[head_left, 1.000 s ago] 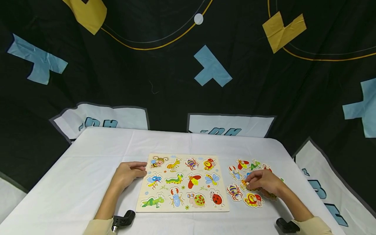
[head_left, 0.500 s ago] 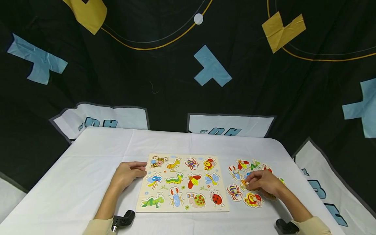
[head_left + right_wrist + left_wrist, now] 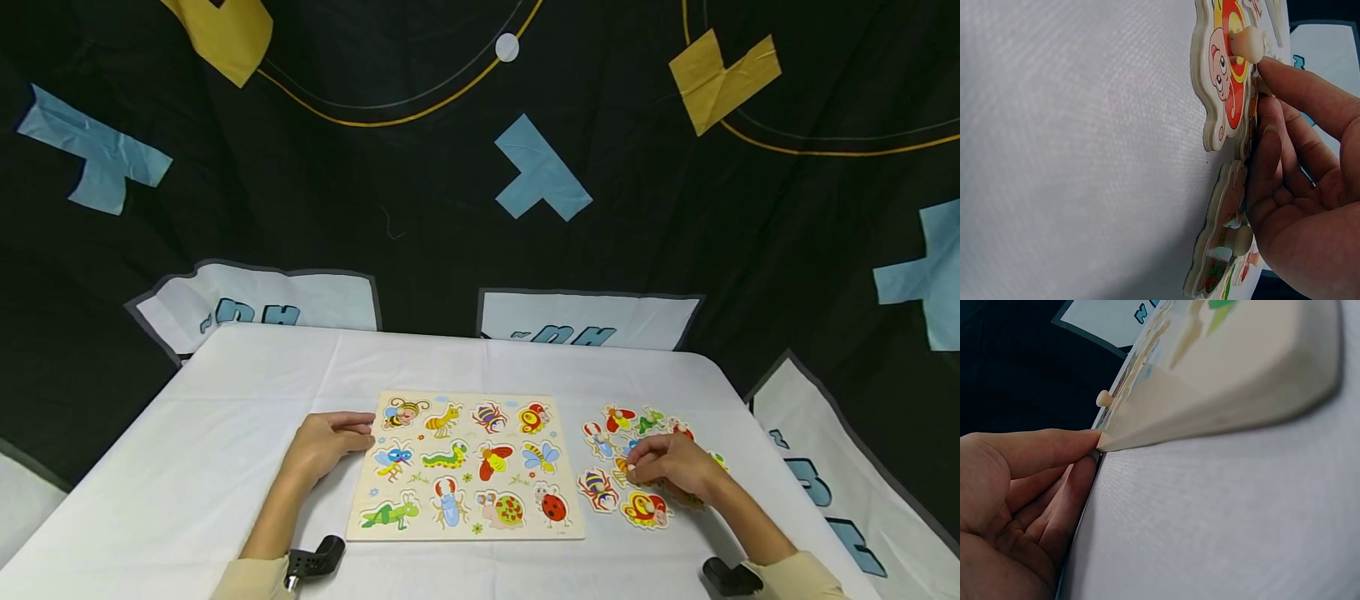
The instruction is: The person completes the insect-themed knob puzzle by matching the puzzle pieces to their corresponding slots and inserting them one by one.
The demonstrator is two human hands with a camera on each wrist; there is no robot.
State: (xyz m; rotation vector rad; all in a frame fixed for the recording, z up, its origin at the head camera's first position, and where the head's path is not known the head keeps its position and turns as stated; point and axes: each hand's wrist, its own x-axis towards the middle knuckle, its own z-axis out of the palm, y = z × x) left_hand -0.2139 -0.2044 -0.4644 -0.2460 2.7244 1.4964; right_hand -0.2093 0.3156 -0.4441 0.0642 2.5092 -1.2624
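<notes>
A wooden peg puzzle board point(image 3: 467, 533) printed with insects lies flat on the table. My left hand point(image 3: 321, 450) rests beside it, extended fingertips touching its left edge; the left wrist view shows fingers point(image 3: 1047, 450) right at that edge. Over the loose puzzle pieces, my right hand point(image 3: 678, 465) pinches the pale knob point(image 3: 1264, 87) of an orange-yellow insect piece point(image 3: 620, 477) between thumb and fingertips. That piece is mostly hidden by the hand and its neighbours. In front of it lies a red-and-yellow butterfly piece point(image 3: 647, 510); a spider piece point(image 3: 597, 490) is to its left.
Other loose pieces crowd around the right hand, among them a stag beetle piece point(image 3: 598, 440) and a red-winged insect piece point(image 3: 619, 419). Everything lies on a white-covered table point(image 3: 255, 392). Behind it hangs a black cloth point(image 3: 420, 192) with blue and yellow patches.
</notes>
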